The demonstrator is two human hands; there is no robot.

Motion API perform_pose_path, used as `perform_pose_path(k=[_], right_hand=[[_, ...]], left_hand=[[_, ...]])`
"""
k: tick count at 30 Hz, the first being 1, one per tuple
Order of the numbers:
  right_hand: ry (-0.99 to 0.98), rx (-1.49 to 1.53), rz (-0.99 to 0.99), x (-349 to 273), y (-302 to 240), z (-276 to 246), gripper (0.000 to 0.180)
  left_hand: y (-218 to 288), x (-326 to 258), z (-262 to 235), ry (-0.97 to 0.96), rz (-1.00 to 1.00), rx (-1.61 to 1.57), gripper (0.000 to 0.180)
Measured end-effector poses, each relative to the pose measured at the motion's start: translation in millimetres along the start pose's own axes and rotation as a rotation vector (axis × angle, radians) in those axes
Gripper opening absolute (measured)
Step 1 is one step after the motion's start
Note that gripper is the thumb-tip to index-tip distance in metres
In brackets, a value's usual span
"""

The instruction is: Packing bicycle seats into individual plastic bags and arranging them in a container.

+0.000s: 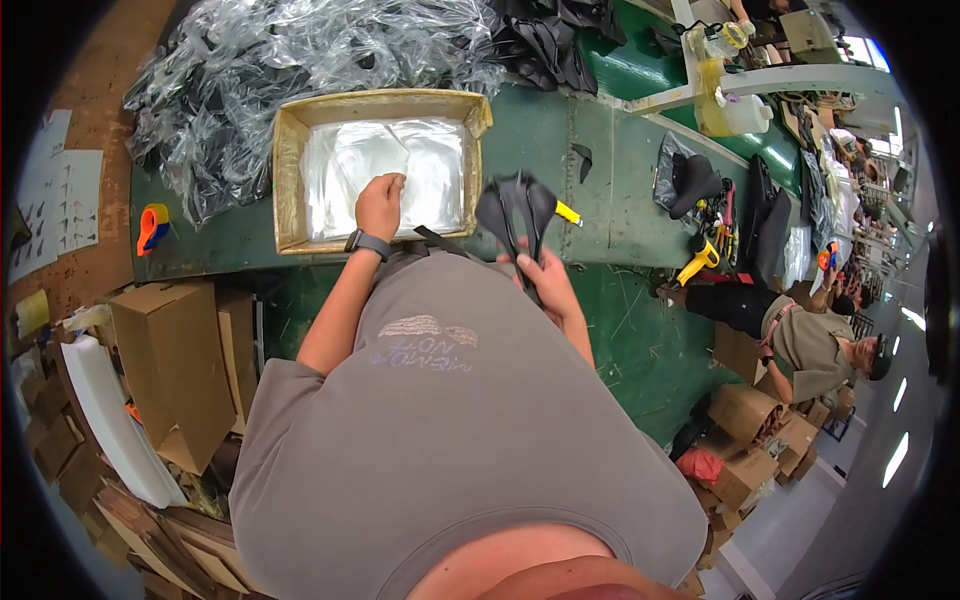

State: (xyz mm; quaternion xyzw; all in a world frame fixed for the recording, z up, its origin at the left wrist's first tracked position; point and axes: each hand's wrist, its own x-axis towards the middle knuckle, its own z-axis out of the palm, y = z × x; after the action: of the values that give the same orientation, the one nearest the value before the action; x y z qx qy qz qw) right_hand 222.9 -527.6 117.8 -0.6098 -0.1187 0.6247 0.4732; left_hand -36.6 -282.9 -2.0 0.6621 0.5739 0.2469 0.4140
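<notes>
My right hand is wrapped round the narrow nose of a black bicycle saddle, whose wide end points away from me. Above an open cardboard box my left hand is closed, thumb and fingers pinched at the edge of a clear plastic bag. More flat clear bags lie in that box. Beside the saddle, partly behind it, is a yellow-handled tool.
Wrapped saddles in crumpled plastic are heaped behind the box on the green workbench. A tape dispenser sits at left. Another saddle and a yellow heat gun lie right. A co-worker stands at right; cartons stand left.
</notes>
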Motion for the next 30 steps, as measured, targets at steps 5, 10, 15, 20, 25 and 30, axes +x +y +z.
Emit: perform_pose_path(k=[5,10,15,20,25,30], right_hand=[[-0.263,0.263,-0.037,38,-43,71,0.051],[-0.518,0.401,0.211,75,-26,127,0.041],[-0.306,0.596,0.204,75,-8,119,0.031],[-0.44,0.7,-0.054,31,-10,104,0.042],[-0.385,-0.139,-0.13,-8,-43,100,0.029],[-0.125,-0.439,-0.315,-23,-38,95,0.058]], left_hand=[[64,-43,-47,-0.046,0.289,0.111,0.02],[70,-78,-52,-0.395,0.028,-0.394,0.024],[30,-95,-92,-0.344,-0.435,-1.056,0.028],[34,-73,-151,-0.134,-0.567,-1.788,0.014],[71,-64,-125,-0.18,-0.412,-1.391,0.009],[155,-85,-95,-0.224,0.434,-0.522,0.009]])
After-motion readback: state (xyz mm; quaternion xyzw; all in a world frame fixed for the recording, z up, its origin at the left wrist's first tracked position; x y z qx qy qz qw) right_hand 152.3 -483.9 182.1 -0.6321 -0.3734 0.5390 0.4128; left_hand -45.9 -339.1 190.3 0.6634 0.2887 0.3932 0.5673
